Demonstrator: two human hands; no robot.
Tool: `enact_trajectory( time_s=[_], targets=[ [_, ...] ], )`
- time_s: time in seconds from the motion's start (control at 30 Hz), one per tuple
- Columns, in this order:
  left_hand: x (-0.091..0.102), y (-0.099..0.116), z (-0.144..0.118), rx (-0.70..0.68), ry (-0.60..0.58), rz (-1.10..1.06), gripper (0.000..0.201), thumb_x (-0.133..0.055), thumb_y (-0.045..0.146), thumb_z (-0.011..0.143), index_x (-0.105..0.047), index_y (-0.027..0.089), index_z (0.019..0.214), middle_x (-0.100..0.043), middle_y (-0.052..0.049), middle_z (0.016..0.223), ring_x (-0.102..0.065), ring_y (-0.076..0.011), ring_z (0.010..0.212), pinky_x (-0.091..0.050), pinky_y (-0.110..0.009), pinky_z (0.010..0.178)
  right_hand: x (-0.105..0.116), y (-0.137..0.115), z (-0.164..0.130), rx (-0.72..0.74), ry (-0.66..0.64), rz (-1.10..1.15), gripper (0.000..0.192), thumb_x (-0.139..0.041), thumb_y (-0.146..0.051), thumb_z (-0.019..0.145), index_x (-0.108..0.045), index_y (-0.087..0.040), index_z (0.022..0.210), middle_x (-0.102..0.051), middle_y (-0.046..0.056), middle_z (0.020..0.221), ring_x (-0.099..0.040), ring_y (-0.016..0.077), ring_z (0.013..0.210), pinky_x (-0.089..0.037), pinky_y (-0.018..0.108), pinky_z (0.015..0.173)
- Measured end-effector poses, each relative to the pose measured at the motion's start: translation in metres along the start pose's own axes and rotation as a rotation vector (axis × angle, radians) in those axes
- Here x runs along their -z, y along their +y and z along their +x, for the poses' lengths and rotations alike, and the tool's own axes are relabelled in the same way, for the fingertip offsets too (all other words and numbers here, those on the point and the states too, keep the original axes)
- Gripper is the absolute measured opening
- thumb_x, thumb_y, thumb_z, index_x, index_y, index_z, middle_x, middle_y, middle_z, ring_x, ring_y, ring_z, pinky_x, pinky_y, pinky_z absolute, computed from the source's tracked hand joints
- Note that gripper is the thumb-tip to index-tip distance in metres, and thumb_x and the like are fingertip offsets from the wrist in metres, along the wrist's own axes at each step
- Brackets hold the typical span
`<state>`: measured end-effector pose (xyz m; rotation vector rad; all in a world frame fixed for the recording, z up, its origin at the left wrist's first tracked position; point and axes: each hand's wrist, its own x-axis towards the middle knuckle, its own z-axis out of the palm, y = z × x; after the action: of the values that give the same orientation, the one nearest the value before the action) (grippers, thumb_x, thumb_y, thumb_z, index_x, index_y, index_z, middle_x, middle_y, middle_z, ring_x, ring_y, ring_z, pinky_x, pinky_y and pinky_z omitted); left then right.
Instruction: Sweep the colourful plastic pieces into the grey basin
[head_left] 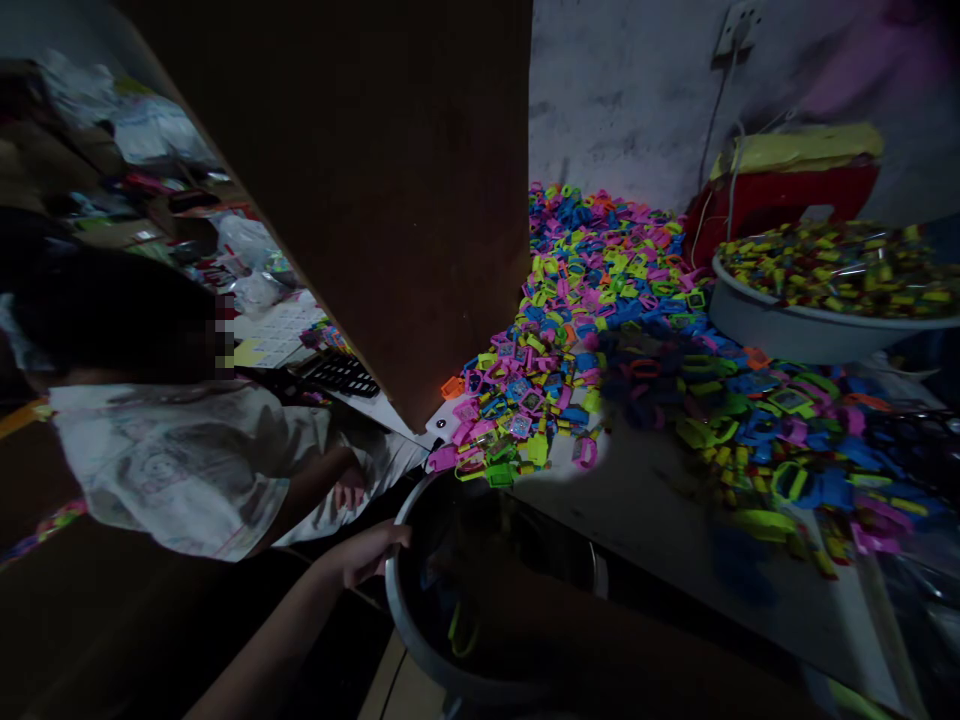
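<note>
At the near edge of the counter (660,500), the left hand (371,552) grips the rim of a grey basin (420,660), fingers curled over its lip and thumb outside. The basin sits below the counter edge, just under the spill of small coloured plastic frames (585,300) heaped across the top. It looks nearly empty, with only 1 or 2 yellow-green pieces dimly visible inside. The step in hand seems to be steadying the basin under the pile's edge; any next move would call for a firm hold on the rim while pieces tip over the edge. The right hand is out of sight, so its state cannot be told. A second basin (817,335), filled with pieces, stands farther back on the right. Another person in a pale shirt (187,470) sits at left. The basin's interior is too dark to read.
</note>
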<state>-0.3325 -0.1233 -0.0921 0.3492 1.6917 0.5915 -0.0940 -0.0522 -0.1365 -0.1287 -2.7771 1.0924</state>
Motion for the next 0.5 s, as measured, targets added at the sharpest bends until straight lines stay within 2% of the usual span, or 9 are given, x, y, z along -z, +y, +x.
enact_trajectory(
  time_s=[0.2,0.37,0.43,0.5],
  targets=[
    [-0.002,0.001,-0.001,0.002,0.033,-0.016,0.009,-0.056,0.021,0.052,-0.048,0.016,0.053,-0.046,0.004,0.043,-0.040,-0.0078,0.038,-0.033,-0.018,0.040,0.020,0.001,0.007,0.025,-0.192,0.121,0.109,-0.080,-0.031,0.058,-0.022,-0.020,0.149,-0.001,0.018,0.159,-0.004,0.0338,0.145,-0.021,0.048,0.113],
    [-0.002,0.001,-0.001,0.015,0.016,-0.011,0.010,-0.055,0.019,0.054,-0.047,0.016,0.049,-0.045,0.003,0.041,-0.038,-0.0078,0.037,-0.029,-0.018,0.038,0.045,-0.009,0.012,0.020,-0.321,0.122,0.109,-0.078,-0.035,0.066,-0.014,-0.015,0.152,0.002,0.020,0.158,-0.006,0.0315,0.145,-0.024,0.044,0.114],
    [-0.001,0.000,0.000,0.022,0.003,-0.009,0.011,-0.055,0.020,0.055,-0.047,0.016,0.049,-0.046,0.003,0.041,-0.039,-0.0085,0.037,-0.029,-0.018,0.037,0.056,-0.015,0.015,0.033,-0.308,0.042,0.101,-0.076,-0.037,0.069,-0.021,-0.018,0.151,-0.012,0.015,0.158,-0.017,0.0296,0.144,-0.026,0.041,0.114],
    [-0.001,0.000,0.001,0.018,-0.006,-0.010,0.011,-0.055,0.020,0.055,-0.046,0.017,0.049,-0.045,0.003,0.041,-0.037,-0.0080,0.036,-0.028,-0.019,0.037,0.068,-0.019,0.021,-0.037,-0.204,-0.079,0.084,-0.076,-0.038,0.070,-0.037,-0.031,0.145,-0.040,0.001,0.150,-0.036,0.0259,0.137,-0.035,0.037,0.110]
  ],
)
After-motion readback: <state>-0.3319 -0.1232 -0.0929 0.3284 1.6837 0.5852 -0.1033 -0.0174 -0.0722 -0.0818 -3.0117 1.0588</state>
